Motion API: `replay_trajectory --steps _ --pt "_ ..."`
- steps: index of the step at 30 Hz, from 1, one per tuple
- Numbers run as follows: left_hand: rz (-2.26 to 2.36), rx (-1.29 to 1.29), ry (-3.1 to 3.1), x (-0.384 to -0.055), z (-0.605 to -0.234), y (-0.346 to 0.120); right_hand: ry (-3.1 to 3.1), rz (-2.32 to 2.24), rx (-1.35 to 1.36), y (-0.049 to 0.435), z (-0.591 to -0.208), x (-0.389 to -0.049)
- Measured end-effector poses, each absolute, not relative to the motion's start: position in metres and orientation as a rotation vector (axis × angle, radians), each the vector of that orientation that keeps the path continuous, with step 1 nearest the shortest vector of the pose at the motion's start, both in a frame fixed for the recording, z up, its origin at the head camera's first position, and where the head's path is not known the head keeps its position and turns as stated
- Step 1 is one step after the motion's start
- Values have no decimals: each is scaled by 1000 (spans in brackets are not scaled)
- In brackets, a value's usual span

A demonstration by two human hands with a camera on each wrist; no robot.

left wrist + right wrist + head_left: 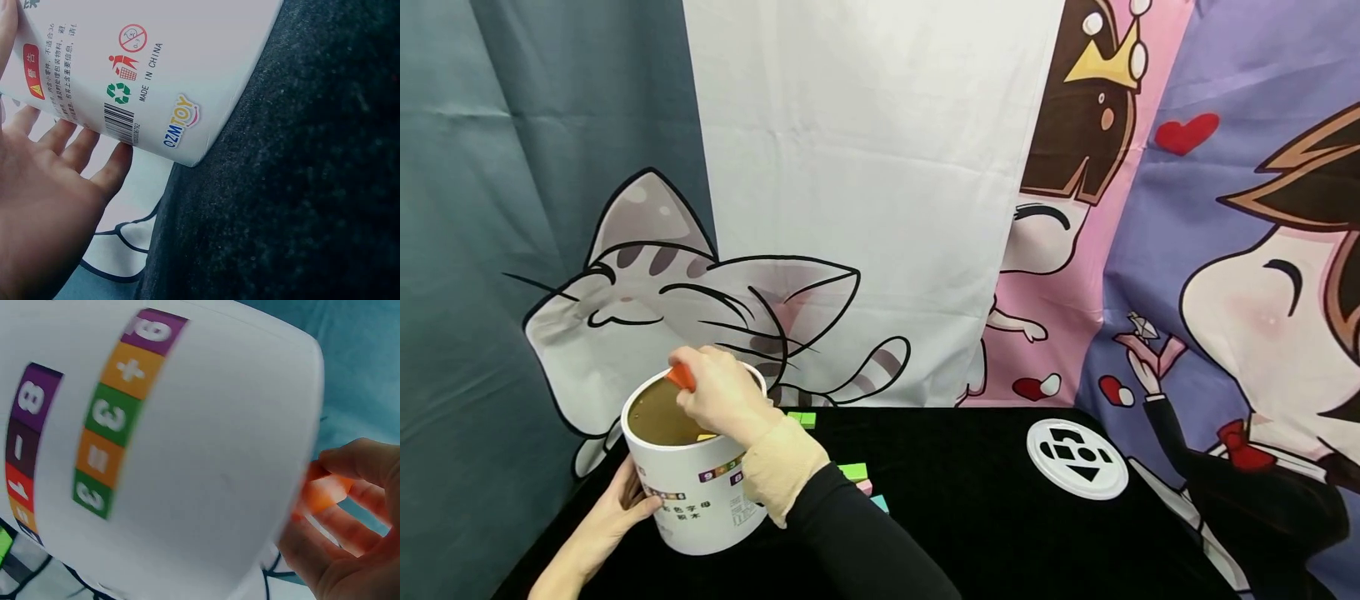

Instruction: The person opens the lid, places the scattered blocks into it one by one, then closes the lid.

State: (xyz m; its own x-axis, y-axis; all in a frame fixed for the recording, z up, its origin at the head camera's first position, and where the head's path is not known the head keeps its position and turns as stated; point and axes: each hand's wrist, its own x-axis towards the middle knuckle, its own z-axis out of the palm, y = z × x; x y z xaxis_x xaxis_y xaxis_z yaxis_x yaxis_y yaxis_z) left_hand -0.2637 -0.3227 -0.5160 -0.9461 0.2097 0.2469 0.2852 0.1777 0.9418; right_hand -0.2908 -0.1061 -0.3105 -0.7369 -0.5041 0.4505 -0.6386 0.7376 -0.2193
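Note:
A round white tub (pixel 688 475) with printed labels stands at the left of the black-covered table. My left hand (pixel 617 510) holds it low on its left side, thumb at the front and fingers behind. In the left wrist view, the fingers (pixel 114 170) curl along the printed wall of the tub (pixel 153 69). Over the tub's mouth my right hand (pixel 726 392) pinches an orange block (pixel 682 376). This block (pixel 326 492) also shows between thumb and fingers in the right wrist view, by the rim. A bit of yellow (pixel 706 437) shows inside the tub.
A white lid (pixel 1077 485) with shaped cut-outs lies at the right of the black cloth (pixel 955 492). Green blocks (pixel 802 419) lie behind the tub. Beside my right forearm are a green block (pixel 853 472), a pink block (pixel 865 486) and a teal block (pixel 880 502). A printed curtain (pixel 880 167) hangs behind.

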Motion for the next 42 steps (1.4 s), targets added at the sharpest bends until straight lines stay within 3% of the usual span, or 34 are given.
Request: replay_trajectory --steps 12,26,42 --pt "-1917 -464 -2384 -264 -518 -320 -2691 408 857 -121 -346 -298" --pt "-1888 -471 -2390 -264 -518 -321 -2879 380 634 -130 -346 -296" --pt "-1901 -459 -2408 -262 -517 -322 -2879 353 584 -129 -351 -295"
